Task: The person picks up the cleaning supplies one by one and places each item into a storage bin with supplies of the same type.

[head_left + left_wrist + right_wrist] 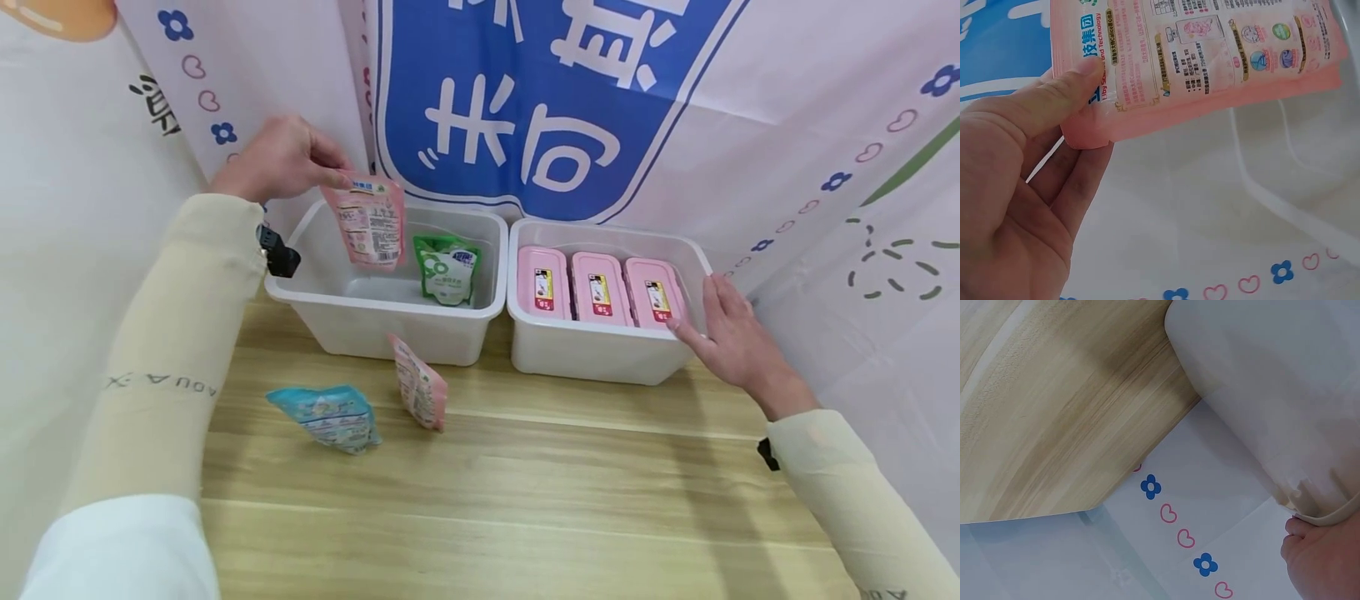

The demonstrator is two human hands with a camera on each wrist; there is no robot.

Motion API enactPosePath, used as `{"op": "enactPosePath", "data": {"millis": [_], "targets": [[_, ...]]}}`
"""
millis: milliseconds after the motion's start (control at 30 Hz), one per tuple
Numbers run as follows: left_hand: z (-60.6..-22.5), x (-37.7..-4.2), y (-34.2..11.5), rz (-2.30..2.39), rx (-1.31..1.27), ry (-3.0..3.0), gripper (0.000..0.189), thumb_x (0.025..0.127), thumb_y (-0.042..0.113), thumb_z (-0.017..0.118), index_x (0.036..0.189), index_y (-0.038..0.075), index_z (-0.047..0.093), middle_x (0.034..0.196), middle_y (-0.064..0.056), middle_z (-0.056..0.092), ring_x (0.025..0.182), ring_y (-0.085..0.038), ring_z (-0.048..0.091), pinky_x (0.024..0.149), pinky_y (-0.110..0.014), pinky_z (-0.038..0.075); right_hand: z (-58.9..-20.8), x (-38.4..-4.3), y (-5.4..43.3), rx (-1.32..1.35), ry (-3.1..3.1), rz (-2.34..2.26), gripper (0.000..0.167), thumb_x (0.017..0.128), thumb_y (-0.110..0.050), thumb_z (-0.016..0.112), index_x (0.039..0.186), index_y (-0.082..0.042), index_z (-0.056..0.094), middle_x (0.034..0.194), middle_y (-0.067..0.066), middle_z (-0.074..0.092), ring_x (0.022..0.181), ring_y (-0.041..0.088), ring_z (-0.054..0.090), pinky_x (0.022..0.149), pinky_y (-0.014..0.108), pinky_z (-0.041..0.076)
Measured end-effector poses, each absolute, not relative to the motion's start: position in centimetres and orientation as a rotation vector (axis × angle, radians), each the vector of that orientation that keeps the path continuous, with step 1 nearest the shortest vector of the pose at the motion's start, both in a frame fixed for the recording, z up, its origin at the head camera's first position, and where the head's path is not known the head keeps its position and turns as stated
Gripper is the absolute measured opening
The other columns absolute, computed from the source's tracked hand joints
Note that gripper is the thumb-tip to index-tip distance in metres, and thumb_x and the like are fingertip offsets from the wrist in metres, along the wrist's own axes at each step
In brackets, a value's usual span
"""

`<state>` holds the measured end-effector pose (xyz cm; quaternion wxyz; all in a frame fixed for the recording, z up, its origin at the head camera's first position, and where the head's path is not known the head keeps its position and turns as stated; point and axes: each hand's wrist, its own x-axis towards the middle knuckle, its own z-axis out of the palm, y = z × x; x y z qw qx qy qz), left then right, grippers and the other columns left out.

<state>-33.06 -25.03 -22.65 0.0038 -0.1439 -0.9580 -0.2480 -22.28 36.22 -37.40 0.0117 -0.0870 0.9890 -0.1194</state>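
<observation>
Between thumb and fingers, my left hand (281, 158) pinches the top edge of a pink refill pouch (367, 221). The pouch hangs over the left white plastic bin (382, 321); its printed back shows in the left wrist view. In that bin stands a green-and-white pouch (447, 271). At the front right corner of the right white bin (592, 354), my right hand (738, 346) grips the rim, thumb at the front and fingers along the right side. Three pink lidded boxes (600, 287) sit side by side in this bin.
On the wooden table (525, 500), a blue pouch (330, 417) and another pink pouch (420, 383) stand in front of the left bin. Both bins stand close together against a printed cloth backdrop (487, 108) at the table's far side.
</observation>
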Motion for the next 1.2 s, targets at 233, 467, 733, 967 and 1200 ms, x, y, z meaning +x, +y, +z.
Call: {"op": "enactPosePath", "data": {"millis": [233, 467, 733, 967, 1200], "targets": [[-24.0, -34.3, -24.8, -0.836, -0.390, -3.058, 0.030, 0.102, 0.022, 0.072, 0.129, 0.008, 0.076, 0.132, -0.019, 0.074, 0.115, -0.030, 0.061, 0.097, -0.039, 0.052, -37.3, -22.4, 36.3, -0.251, 3.065, -0.383, 0.103, 0.106, -0.067, 0.038, 0.166, -0.005, -0.017, 0.176, 0.020, -0.020, 0.164, 0.047, -0.009, 0.124, 0.080, 0.012], [-25.4, -35.5, -24.7, -0.848, -0.378, -3.074, 0.031, 0.102, 0.018, 0.072, 0.130, 0.006, 0.075, 0.133, -0.022, 0.073, 0.117, -0.031, 0.061, 0.102, -0.047, 0.052, -37.3, -22.2, 36.2, -0.244, 3.070, -0.401, 0.103, 0.105, -0.069, 0.038, 0.167, -0.007, -0.017, 0.177, 0.018, -0.019, 0.164, 0.047, -0.007, 0.123, 0.081, 0.012], [-26.7, -37.1, -25.1, -0.836, -0.368, -3.087, 0.030, 0.100, 0.016, 0.074, 0.129, 0.006, 0.076, 0.131, -0.022, 0.073, 0.115, -0.031, 0.060, 0.095, -0.042, 0.051, -37.5, -22.5, 36.5, -0.270, 3.083, -0.414, 0.103, 0.105, -0.068, 0.039, 0.167, -0.006, -0.016, 0.177, 0.019, -0.018, 0.164, 0.047, -0.008, 0.124, 0.080, 0.011], [-27.8, -37.9, -25.4, -0.808, -0.395, -3.083, 0.029, 0.099, 0.016, 0.076, 0.124, 0.003, 0.077, 0.128, -0.023, 0.074, 0.112, -0.030, 0.062, 0.089, -0.040, 0.048, -37.2, -22.7, 36.7, -0.280, 3.079, -0.396, 0.103, 0.106, -0.066, 0.039, 0.166, -0.004, -0.017, 0.176, 0.023, -0.018, 0.164, 0.049, -0.007, 0.126, 0.077, 0.011], [-28.7, -38.6, -25.6, -0.821, -0.373, -3.147, 0.030, 0.100, 0.015, 0.073, 0.127, 0.002, 0.076, 0.132, -0.024, 0.071, 0.116, -0.033, 0.055, 0.093, -0.044, 0.047, -37.2, -22.6, 36.6, -0.260, 3.069, -0.394, 0.103, 0.105, -0.068, 0.038, 0.166, -0.005, -0.017, 0.176, 0.021, -0.019, 0.164, 0.048, -0.007, 0.126, 0.077, 0.011]]}}
